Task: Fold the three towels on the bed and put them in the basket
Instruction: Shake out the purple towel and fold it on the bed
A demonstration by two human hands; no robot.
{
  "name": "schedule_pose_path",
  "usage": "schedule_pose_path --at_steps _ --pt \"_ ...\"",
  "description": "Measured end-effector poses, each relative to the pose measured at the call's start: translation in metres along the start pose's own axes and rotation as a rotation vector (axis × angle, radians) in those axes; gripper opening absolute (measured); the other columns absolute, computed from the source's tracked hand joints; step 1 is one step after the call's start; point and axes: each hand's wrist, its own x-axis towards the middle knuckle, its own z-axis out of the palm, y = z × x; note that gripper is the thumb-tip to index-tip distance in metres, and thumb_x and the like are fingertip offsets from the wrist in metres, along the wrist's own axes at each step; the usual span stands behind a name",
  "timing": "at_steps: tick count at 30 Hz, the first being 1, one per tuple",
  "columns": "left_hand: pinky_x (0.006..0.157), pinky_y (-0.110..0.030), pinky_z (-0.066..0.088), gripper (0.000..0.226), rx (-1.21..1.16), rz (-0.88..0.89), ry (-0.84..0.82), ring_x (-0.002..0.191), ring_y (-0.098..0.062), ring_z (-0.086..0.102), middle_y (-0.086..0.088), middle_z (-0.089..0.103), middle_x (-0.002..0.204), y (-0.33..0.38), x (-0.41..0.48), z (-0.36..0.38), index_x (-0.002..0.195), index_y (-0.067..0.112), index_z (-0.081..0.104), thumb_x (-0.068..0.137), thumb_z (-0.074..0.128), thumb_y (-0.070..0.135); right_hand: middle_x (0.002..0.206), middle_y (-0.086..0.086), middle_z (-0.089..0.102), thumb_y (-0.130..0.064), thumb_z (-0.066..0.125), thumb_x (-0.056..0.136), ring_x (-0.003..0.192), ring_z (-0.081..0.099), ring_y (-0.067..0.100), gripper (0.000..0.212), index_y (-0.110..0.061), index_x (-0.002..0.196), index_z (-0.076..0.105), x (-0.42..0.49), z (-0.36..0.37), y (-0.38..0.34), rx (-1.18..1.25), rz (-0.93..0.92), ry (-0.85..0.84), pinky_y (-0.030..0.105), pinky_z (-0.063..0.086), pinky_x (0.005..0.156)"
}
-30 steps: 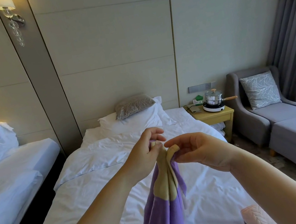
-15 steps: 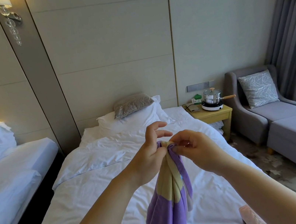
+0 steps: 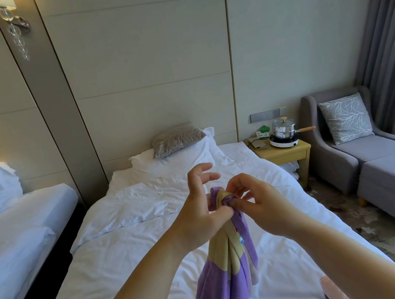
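A purple and beige towel (image 3: 227, 281) hangs bunched in the air above the white bed (image 3: 120, 259). My left hand (image 3: 201, 216) holds its top between thumb and palm, with the other fingers spread and raised. My right hand (image 3: 257, 204) pinches the towel's upper edge just beside the left thumb. A pink towel (image 3: 329, 288) shows partly at the bottom right edge of the bed. No basket is in view.
A grey patterned pillow (image 3: 176, 139) lies on white pillows at the head of the bed. A wooden bedside table (image 3: 285, 153) carries a steel pot on a hotplate. A grey armchair (image 3: 361, 146) with footstool stands at right, a second bed (image 3: 10, 230) at left.
My hands have come closer together at the towel's top. The left fingers have spread open and lifted, while the right fingers have curled onto the edge.
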Motion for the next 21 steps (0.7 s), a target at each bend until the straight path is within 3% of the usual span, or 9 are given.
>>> schedule_pose_path --at_steps 2,4,6,11,16,18,21 --pt "0.095 -0.034 0.050 0.053 -0.227 -0.172 0.073 0.103 -0.015 0.062 -0.001 0.052 0.125 -0.007 0.000 -0.002 0.121 0.029 0.039 0.073 0.060 0.019 0.086 -0.010 0.062 -0.009 0.062 0.088 0.082 0.057 0.003 0.018 -0.027 0.088 0.058 0.000 -0.001 0.002 0.028 0.004 0.050 0.014 0.044 0.074" --pt "0.101 -0.038 0.047 0.035 -0.386 -0.308 0.081 0.107 -0.018 0.064 -0.010 0.063 0.119 -0.013 -0.001 -0.001 0.116 0.015 0.054 0.083 0.060 0.023 0.086 -0.010 0.063 -0.012 0.063 0.088 0.082 0.058 0.003 0.014 -0.025 0.090 0.059 -0.001 -0.001 0.002 0.039 0.001 0.066 0.015 0.045 0.075" --pt "0.102 -0.039 0.047 0.021 -0.329 -0.317 0.083 0.105 -0.019 0.065 -0.011 0.069 0.110 -0.015 -0.003 0.001 0.112 0.013 0.064 0.096 0.052 0.021 0.085 -0.012 0.064 -0.014 0.063 0.088 0.083 0.058 0.001 0.012 -0.025 0.090 0.060 -0.001 -0.001 0.003 0.040 -0.006 0.057 0.014 0.045 0.078" --pt "0.098 -0.040 0.049 0.025 -0.043 -0.200 0.111 0.100 -0.011 0.066 0.006 0.073 0.099 -0.006 0.001 0.000 0.103 0.026 0.072 0.098 0.047 0.022 0.087 -0.017 0.064 -0.013 0.065 0.087 0.087 0.057 -0.005 0.019 -0.031 0.088 0.058 -0.002 -0.002 0.005 0.022 -0.015 0.018 0.007 0.040 0.079" --pt "0.086 -0.030 0.052 0.030 0.041 -0.123 0.011 0.090 -0.006 0.065 0.010 0.070 0.090 -0.001 -0.002 0.000 0.095 0.034 0.068 0.077 0.059 0.057 0.084 -0.013 0.064 -0.011 0.065 0.086 0.083 0.057 -0.005 0.019 -0.028 0.088 0.059 -0.001 -0.002 0.006 0.034 -0.008 0.040 0.008 0.041 0.079" --pt "0.085 -0.030 0.054 0.029 0.122 -0.090 -0.004 0.092 -0.006 0.066 0.012 0.070 0.095 -0.003 -0.002 -0.002 0.100 0.036 0.063 0.075 0.071 0.047 0.081 -0.012 0.063 -0.012 0.066 0.086 0.081 0.057 -0.004 0.018 -0.027 0.086 0.059 0.000 -0.001 0.006 0.045 0.005 0.021 0.010 0.042 0.078" --pt "0.084 -0.028 0.054 0.023 0.163 -0.060 -0.047 0.090 -0.008 0.067 0.010 0.070 0.094 0.000 0.002 -0.015 0.103 0.030 0.064 0.083 0.072 0.023 0.080 -0.011 0.066 -0.016 0.066 0.087 0.080 0.060 0.001 0.007 -0.022 0.085 0.062 0.001 -0.004 0.006 0.175 0.040 -0.045 0.015 0.046 0.077"
